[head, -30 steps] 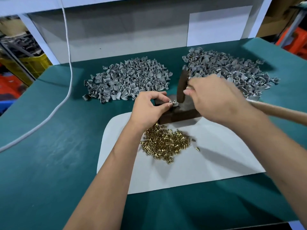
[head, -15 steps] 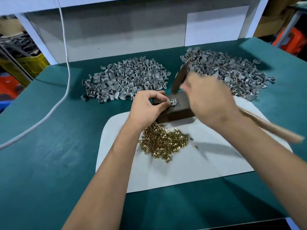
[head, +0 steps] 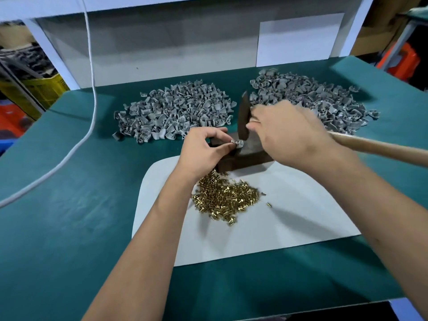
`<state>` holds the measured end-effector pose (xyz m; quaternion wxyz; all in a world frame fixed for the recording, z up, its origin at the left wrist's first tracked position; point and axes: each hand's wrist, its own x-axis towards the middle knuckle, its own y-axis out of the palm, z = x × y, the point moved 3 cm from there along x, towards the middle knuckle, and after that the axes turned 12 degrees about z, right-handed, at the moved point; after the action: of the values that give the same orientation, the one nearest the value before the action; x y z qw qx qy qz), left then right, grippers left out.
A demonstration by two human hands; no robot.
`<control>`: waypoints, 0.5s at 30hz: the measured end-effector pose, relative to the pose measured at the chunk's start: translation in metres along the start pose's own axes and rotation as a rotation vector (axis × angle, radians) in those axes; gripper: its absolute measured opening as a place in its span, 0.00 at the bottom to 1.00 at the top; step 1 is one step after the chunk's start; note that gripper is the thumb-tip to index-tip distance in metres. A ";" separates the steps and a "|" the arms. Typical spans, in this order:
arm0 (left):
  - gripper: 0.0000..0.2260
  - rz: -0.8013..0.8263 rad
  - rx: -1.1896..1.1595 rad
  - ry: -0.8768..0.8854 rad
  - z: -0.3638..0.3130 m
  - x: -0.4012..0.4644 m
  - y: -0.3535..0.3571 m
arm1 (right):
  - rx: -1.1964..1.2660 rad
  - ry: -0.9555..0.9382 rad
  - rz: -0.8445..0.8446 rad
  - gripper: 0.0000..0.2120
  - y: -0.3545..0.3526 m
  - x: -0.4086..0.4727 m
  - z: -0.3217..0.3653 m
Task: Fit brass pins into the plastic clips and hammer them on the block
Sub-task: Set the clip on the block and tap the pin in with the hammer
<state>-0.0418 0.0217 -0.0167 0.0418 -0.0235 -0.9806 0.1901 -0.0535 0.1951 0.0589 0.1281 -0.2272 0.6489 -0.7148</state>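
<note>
My left hand [head: 203, 151] pinches a small grey plastic clip [head: 238, 143] on top of the dark block [head: 250, 156]. Close behind the hammer head, my right hand [head: 287, 133] grips a hammer; its wooden handle [head: 379, 148] runs off to the right. The dark hammer head [head: 243, 117] stands just above the clip, its face near the block. A heap of brass pins [head: 225, 198] lies on the white sheet [head: 289, 223] in front of the block. Whether a pin sits in the clip is too small to tell.
Two heaps of grey clips lie at the back: one at the left [head: 176, 111], one at the right [head: 312, 100]. A white cable [head: 91, 66] hangs down and trails across the green table top [head: 69, 216]. A grey back wall [head: 162, 52] closes off the far side.
The hammer rose and tilted half a second ago and has come back down onto the clip. My left hand has kept its pinch on the clip.
</note>
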 end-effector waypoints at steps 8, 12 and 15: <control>0.07 -0.012 0.027 -0.003 -0.002 -0.002 -0.001 | 0.105 0.065 0.072 0.09 0.022 -0.006 -0.002; 0.06 -0.002 0.023 -0.010 -0.001 -0.001 0.000 | 0.180 0.051 0.067 0.10 0.014 -0.008 -0.015; 0.05 -0.002 -0.031 -0.025 0.001 -0.001 0.002 | 0.351 -0.022 0.124 0.10 0.004 -0.011 -0.031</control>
<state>-0.0406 0.0233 -0.0183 0.0295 -0.0206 -0.9839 0.1753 -0.0601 0.2267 0.0511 0.2165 -0.1689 0.5255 -0.8053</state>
